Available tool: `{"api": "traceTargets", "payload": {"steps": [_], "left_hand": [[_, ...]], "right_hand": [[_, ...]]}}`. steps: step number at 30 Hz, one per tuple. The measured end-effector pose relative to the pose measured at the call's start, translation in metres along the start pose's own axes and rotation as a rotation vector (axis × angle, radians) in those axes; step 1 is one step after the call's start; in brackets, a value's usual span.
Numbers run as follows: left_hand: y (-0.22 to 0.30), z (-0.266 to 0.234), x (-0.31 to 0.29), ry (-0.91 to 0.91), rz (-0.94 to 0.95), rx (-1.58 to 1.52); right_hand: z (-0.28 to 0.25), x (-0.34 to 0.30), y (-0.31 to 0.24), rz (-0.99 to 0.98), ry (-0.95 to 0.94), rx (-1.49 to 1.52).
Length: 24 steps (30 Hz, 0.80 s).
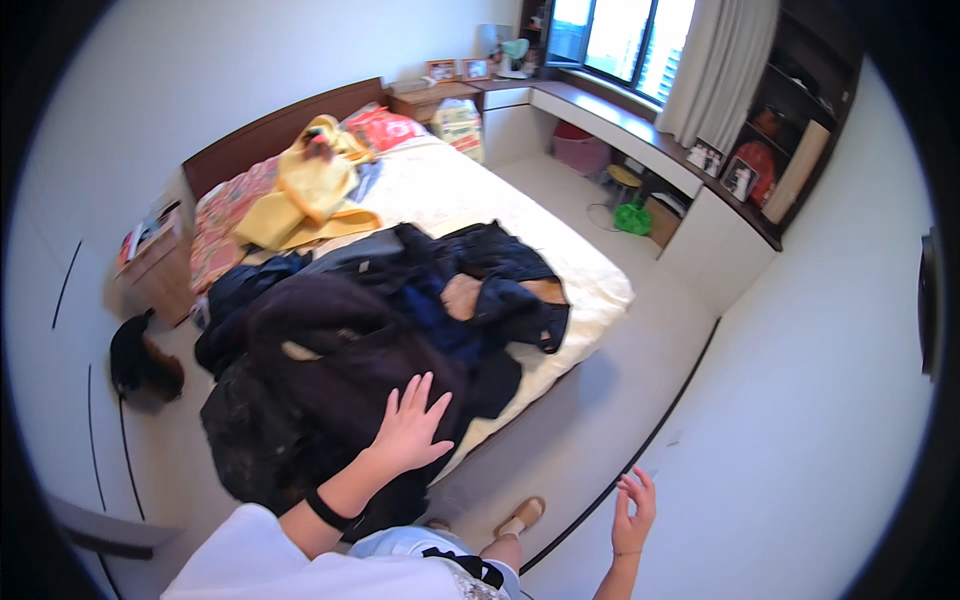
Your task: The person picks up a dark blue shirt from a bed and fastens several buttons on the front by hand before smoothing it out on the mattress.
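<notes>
— What is sitting nearest the camera?

— The person's white sleeve (235, 560) is filling the lower edge, and a foot in a tan slipper (520, 517) is standing on the pale floor (600, 420) beside the bed (590, 290).

— What are the hands doing?

— The left hand (408, 430) is lying flat, fingers spread, on a dark brown garment (330, 350) at the near end of the bed; it is pressing on the cloth, not pinching it. A black band (325, 510) is circling that wrist. The right hand (632, 515) is hanging in the air over the floor, fingers loosely apart, holding nothing.

— Where is that garment lying?

— It is topping a heap of dark clothes (470, 300), navy and black, which is covering the near half of the mattress and drooping over its edge.

— And further back?

— A yellow cloth (310, 195) is spreading over the middle of the bed, with a patterned red pillow (385, 128) up against the wooden headboard (270, 130). A bedside table (155, 260) is standing to the left, a dark bag (140, 360) lying on the floor near it.

— Farthest off?

— A long desk (620, 125) is running under the window (620, 35), with a curtain (715, 70) hanging at its right and a green object (632, 218) sitting on the floor below.
</notes>
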<state>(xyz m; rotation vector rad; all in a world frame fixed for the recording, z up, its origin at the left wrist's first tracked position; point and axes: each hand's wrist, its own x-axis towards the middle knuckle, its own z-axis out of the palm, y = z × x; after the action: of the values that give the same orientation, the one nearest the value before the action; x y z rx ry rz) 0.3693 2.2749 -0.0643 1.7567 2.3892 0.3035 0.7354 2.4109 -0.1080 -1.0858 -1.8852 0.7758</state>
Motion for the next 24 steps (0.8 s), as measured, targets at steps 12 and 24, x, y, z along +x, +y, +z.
{"api": "traceTargets", "payload": {"steps": [12,24], "left_hand": [[0.145,0.027,0.218,-0.047,-0.119,-0.040],[0.199,0.076,0.466,0.006,-0.264,-0.039]], "right_hand": [[-0.055,0.322,0.094,-0.126,-0.159,0.191],[-0.080,0.534,0.247,-0.024,-0.270,0.084]]}}
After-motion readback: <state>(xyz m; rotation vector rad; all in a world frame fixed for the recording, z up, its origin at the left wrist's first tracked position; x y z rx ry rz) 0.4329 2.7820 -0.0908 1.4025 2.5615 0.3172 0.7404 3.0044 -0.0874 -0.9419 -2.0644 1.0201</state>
